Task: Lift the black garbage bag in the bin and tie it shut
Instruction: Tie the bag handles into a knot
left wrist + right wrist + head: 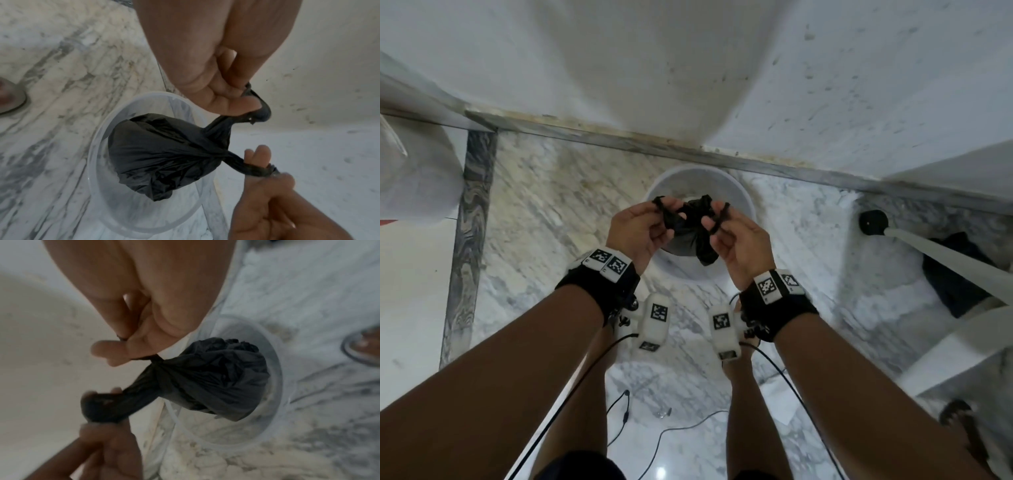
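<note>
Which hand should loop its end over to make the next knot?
Probably right. The right hand has its tail wound round a finger; the left hand only pinches its tail of the black garbage bag.

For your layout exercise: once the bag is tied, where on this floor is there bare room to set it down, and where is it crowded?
Bare marble lies left of the white bin, bounded by the dark floor strip and the wall skirting. Crowded: right of the bin, with the white pole and dark cloth; and near the feet, where cables trail. Both hands grip the garbage bag.
</note>
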